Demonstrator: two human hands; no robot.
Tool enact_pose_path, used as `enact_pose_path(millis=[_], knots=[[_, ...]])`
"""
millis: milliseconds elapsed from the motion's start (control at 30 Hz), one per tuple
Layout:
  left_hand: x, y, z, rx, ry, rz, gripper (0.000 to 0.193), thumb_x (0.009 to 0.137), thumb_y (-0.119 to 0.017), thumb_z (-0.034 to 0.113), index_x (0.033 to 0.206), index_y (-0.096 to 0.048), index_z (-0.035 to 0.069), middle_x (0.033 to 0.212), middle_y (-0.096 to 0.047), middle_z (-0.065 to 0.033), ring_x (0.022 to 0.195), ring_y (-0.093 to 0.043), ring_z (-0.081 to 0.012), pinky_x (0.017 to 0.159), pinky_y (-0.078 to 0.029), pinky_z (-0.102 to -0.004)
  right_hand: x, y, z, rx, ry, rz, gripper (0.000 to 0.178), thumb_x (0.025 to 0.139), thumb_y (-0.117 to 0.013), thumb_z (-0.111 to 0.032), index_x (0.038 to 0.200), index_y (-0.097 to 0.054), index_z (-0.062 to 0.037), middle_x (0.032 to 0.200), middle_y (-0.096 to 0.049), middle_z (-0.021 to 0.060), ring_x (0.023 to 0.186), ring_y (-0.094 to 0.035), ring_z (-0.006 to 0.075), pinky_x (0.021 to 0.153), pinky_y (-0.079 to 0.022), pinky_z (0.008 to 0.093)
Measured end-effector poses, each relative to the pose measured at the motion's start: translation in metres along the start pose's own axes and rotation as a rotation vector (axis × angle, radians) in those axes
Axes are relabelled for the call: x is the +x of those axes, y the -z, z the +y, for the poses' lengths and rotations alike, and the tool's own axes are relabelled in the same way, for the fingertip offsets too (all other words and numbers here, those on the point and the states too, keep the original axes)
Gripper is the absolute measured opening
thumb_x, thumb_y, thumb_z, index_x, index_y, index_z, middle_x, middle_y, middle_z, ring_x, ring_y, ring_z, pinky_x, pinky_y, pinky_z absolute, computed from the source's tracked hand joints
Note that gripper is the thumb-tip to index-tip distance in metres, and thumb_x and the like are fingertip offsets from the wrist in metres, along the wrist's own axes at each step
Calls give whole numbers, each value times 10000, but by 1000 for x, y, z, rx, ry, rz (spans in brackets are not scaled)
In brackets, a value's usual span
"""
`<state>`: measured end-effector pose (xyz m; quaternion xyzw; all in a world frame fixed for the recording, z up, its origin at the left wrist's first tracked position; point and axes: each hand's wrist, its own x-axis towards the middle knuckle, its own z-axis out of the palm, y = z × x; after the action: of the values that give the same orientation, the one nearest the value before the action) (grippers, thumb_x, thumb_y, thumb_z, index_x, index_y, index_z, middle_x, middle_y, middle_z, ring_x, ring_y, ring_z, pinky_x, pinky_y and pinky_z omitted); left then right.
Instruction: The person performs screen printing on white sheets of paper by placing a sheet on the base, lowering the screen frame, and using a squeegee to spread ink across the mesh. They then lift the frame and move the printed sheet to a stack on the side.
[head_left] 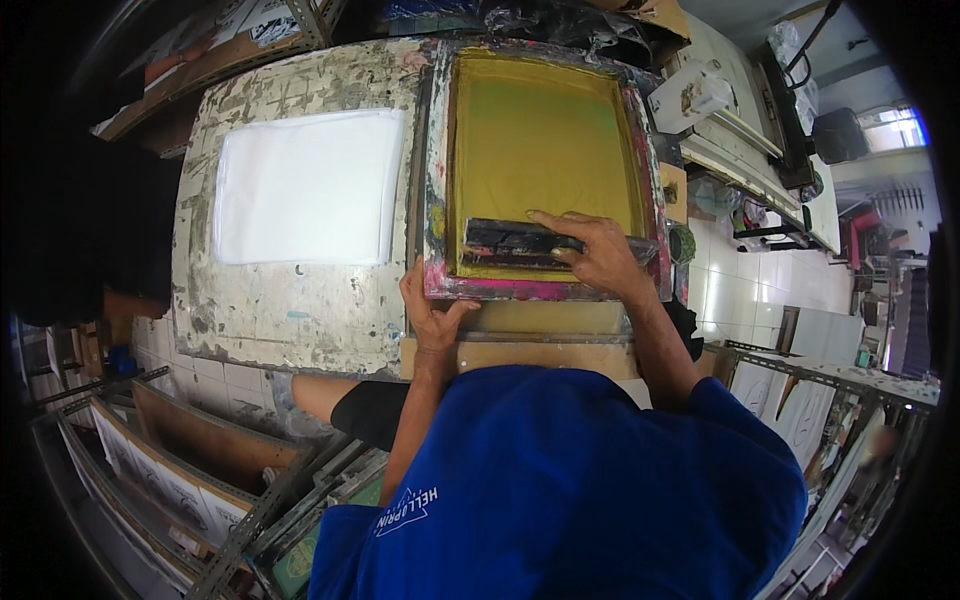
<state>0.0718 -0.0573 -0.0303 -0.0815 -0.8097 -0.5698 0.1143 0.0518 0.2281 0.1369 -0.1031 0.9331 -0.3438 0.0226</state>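
A stained table point(330, 330) carries white sheets point(308, 188) and a framed screen point(550, 290).

Blue tee point(570, 460) w/ short slvs point(750, 435) – wht print point(407, 511), L side.

Dark squeegee point(500, 237) crosswise on yellow mesh point(540, 140), near lower edge of paint-stained screen frame point(530, 290).

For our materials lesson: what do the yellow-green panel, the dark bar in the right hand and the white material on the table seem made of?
Yellow-green panel: probably coated mesh, smooth and satin, spanning its frame flat and even.
Dark bar: perhaps wood or metal; stains hide the surface.
White material: matte fabric or paper; slightly wavy edges hint at cloth.
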Motion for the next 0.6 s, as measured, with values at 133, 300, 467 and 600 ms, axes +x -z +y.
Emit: enact_pose_path(millis=[133, 300, 467, 600], knots=[[8, 3, 7, 87, -111, -17, 1144, 569, -962, 447, 1481, -449, -17, 1557, -418, -242, 1322, -432, -407, 1129, -368, -499, -6, -21, 12, -169, 5, -60, 818, 711, -853, -144, 1475, -563, -177, 1005, -674, 129, 924, -643, 326, 841, -465, 444], [6, 8, 8, 294, -77, -65, 1075, 548, -957, 455, 1408, -531, -31, 1612, -374, -245, 1352, -398, -433, 1139, -345, -517, -13, -55, 16, -401, -91, -4, 822, 669, -807, -101, 1451, -580, -213, 1032, -583, 91, 1049, -543, 286, 922, -358, 465], [6, 11, 9, 310, -48, -79, 1021, 495, -984, 341, 1346, -574, -49, 1616, -375, -232, 1339, -394, -423, 1135, -344, -515, 10, -77, 47, -361, -81, 209, 788, 591, -732, -34, 1356, -643, -199, 1008, -550, 90, 1057, -506, 289, 917, -314, 475], [9, 12, 15, 302, -39, -109, 1036, 483, -987, 321, 1358, -569, -43, 1622, -369, -221, 1325, -397, -412, 1131, -347, -508, 70, -61, 94, -435, -24, 370, 791, 551, -718, -52, 1327, -665, -195, 1013, -555, 98, 1046, -508, 292, 897, -307, 458]])
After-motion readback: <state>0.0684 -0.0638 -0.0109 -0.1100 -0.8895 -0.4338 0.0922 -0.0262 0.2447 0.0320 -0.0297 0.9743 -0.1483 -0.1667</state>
